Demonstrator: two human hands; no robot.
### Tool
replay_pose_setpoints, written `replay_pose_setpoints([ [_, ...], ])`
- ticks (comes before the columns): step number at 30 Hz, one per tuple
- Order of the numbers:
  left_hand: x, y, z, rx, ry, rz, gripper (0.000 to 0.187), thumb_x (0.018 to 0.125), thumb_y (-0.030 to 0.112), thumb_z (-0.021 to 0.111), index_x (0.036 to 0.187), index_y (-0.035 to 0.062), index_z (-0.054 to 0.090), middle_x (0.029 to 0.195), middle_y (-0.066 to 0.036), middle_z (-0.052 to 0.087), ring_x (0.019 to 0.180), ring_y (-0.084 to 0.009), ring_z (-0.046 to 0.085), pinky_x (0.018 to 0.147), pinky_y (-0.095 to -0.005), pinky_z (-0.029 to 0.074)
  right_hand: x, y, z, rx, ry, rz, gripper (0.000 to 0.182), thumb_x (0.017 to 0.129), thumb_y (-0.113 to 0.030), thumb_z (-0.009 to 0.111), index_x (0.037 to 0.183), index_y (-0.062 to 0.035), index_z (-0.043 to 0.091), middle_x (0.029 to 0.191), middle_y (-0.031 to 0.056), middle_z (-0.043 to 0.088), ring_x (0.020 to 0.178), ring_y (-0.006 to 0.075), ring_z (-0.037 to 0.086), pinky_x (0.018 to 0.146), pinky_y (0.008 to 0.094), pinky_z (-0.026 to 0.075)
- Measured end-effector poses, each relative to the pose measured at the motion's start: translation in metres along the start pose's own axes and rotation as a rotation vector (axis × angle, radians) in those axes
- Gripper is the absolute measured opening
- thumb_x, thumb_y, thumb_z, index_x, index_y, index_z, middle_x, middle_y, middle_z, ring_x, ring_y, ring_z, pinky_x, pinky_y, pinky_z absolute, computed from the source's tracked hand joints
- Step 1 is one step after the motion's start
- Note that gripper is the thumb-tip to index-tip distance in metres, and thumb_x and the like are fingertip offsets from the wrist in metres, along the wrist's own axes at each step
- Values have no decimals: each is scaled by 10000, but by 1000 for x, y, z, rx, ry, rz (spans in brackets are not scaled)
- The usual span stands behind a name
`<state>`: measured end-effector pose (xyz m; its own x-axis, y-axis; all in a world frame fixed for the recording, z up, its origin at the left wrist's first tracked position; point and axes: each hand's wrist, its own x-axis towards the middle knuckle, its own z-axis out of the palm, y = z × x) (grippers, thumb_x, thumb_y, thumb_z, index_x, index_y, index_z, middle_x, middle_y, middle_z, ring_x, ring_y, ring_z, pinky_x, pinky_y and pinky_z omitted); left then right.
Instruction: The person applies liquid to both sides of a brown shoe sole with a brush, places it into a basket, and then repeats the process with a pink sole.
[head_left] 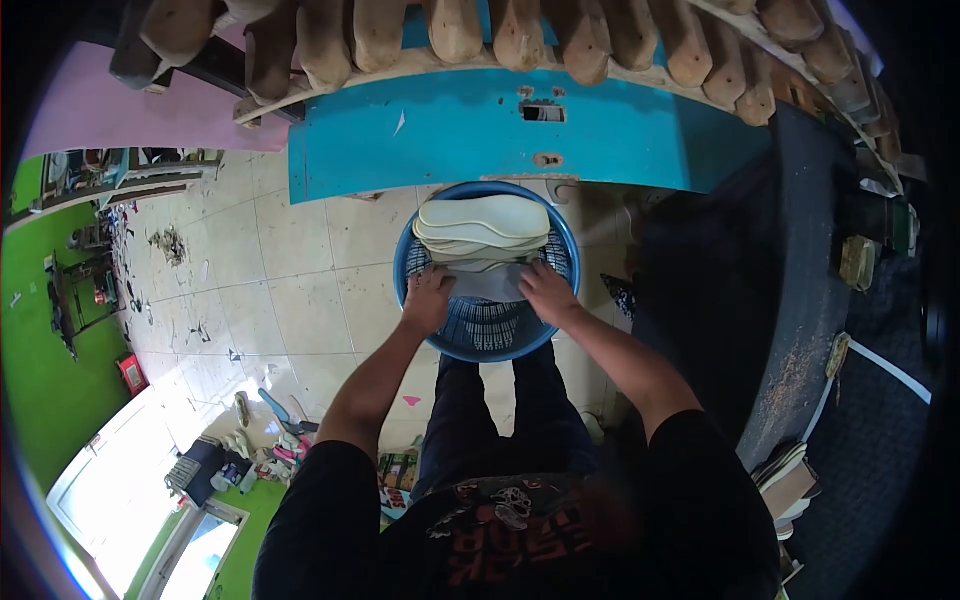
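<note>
A round blue plastic basket (574, 240) sits in front of my legs. Pale, cream-edged insoles (484, 214) are stacked in its far half. Across the near side of the stack lies a grey sole-shaped piece (486, 284). My left hand (430, 292) has its fingers closed on the left end of this piece, inside the basket's rim. At the opposite end my right hand (547, 291) grips it, thumb toward the middle. Fingertips of both hands are partly hidden behind the piece and the stack.
Wooden shoe lasts (455, 30) line a rack above a turquoise panel (420, 135) just beyond the basket. A dark bench (800, 270) stands on the right. Scraps (170, 245) litter the tiled floor at left. More sole pieces (785, 485) are stacked at lower right.
</note>
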<state>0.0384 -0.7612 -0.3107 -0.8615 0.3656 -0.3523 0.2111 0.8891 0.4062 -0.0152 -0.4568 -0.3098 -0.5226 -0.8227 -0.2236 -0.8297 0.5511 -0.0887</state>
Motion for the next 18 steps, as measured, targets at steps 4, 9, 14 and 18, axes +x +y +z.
replay_pose_setpoints([
  [4, -10, 30, 15, -22, -112, -183, 606, 862, 300, 650, 1427, 124, 519, 1430, -129, 445, 1388, -353, 382, 1085, -549, 358, -1, -37, -12, 384, -76, 191, 427, 828, -142, 583, 1241, -55, 647, 1262, 127, 569, 1233, 330, 510, 1043, 430, 420],
  [9, -3, 54, 34, -70, -147, -346, 795, 863, 415, 658, 1525, 85, 367, 1561, -176, 276, 1451, -382, 270, 1163, -561, 267, -2, -63, 2, 298, -316, 306, 912, 716, -183, 712, 1539, -64, 337, 1499, 136, 323, 1375, 364, 333, 1094, 608, 344],
  [14, 17, 70, 28, -140, -236, -532, 910, 872, 492, 648, 1566, 44, 266, 1614, -172, 190, 1486, -413, 184, 1190, -595, 206, 7, -63, 4, 282, -385, 342, 870, 776, -251, 668, 1555, -84, 318, 1519, 134, 306, 1385, 358, 320, 1102, 643, 311],
  [18, 11, 76, 23, -106, -293, -521, 936, 872, 530, 630, 1578, 49, 248, 1642, -186, 154, 1490, -431, 194, 1196, -608, 188, 7, -73, 33, 180, -297, 348, 790, 835, -242, 616, 1554, -91, 327, 1547, 108, 313, 1395, 341, 335, 1105, 633, 310],
])
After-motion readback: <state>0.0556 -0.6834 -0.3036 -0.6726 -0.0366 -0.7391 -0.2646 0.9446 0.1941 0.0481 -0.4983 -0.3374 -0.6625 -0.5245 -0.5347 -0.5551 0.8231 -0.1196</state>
